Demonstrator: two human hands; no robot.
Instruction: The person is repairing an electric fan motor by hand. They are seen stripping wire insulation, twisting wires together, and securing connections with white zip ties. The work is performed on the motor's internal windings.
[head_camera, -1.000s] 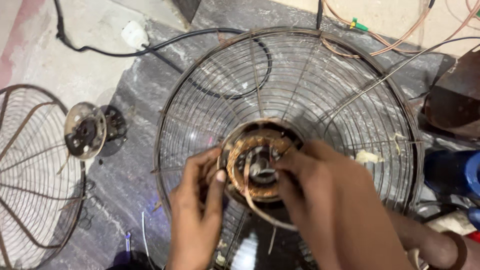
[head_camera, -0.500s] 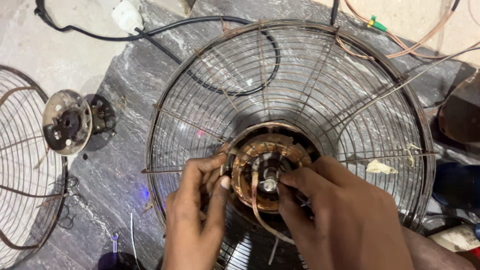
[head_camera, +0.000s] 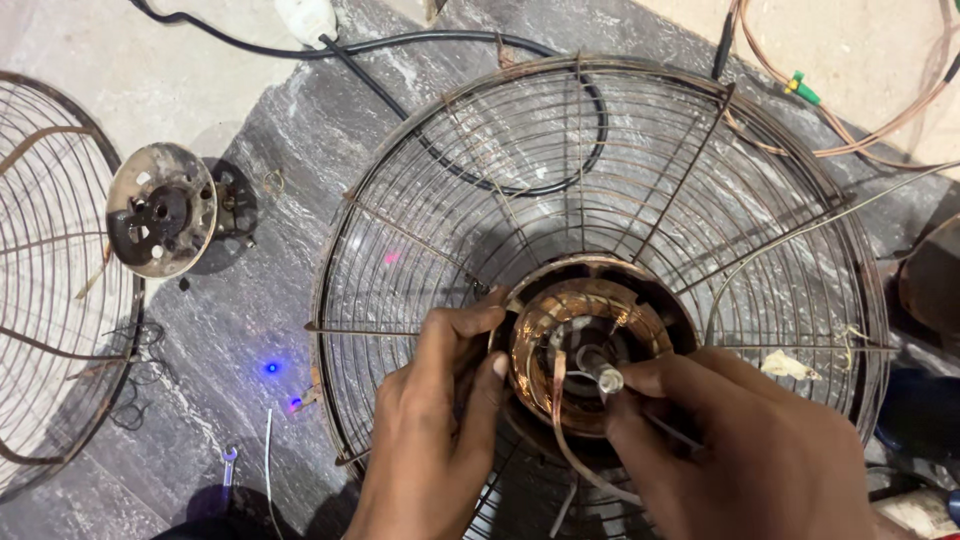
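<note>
Shaft (head_camera: 604, 377) between right-hand fingers (head_camera: 650, 378)

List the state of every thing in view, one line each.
Left hand: gripping the motor's rim.
Right hand: pinching the shaft.
Motor: open, copper windings bare.
Fan guard: lying flat under the motor.
Motor cover: off, lying apart.
Second guard: detached, at left.

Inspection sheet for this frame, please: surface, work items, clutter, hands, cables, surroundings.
Surface: dark stone slab on a pale floor.
Work items: round wire fan guard lying flat; copper-wound motor at its hub.
Clutter: round motor cover, second wire guard, small spanner.
Hands: left hand grips the motor rim; right hand pinches the shaft.
Cables: black cable; copper wires.
Surroundings: nothing seen.
</note>
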